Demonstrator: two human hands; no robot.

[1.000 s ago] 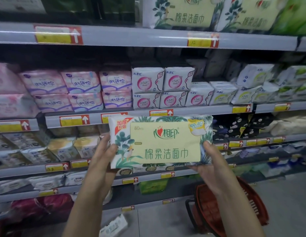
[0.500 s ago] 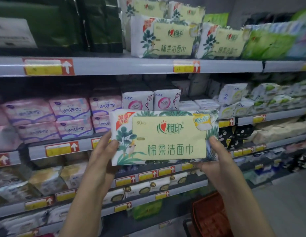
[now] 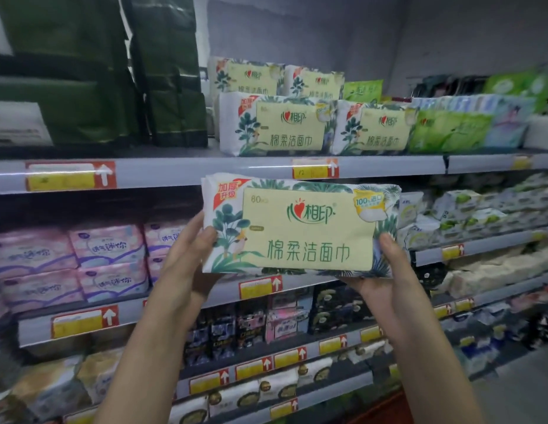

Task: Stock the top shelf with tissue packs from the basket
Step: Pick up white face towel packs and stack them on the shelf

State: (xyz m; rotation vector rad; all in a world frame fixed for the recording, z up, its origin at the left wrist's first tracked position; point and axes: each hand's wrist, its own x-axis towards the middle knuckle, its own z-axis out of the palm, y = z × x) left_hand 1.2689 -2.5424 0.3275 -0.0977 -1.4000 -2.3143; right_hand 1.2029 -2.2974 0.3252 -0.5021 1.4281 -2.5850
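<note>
A tissue pack with a pale yellow label and green leaf print hangs in front of the shelving, just under the top shelf's front edge. My left hand grips its left end, thumb on the front face. My right hand holds its right end from below, thumb on the front. Matching packs stand in two rows on the top shelf, directly above the held pack. Only a red sliver of the basket shows at the bottom.
Tall dark green packages fill the top shelf's left part. Light green and blue packs stand to the right of the matching packs. Lower shelves carry pink pad packs, white packs and dark boxes. Grey floor lies at the lower right.
Both hands have lifted the pack upward toward the top shelf. The view has tilted up, so the top shelf's contents now show fully and the basket has nearly left the frame.
</note>
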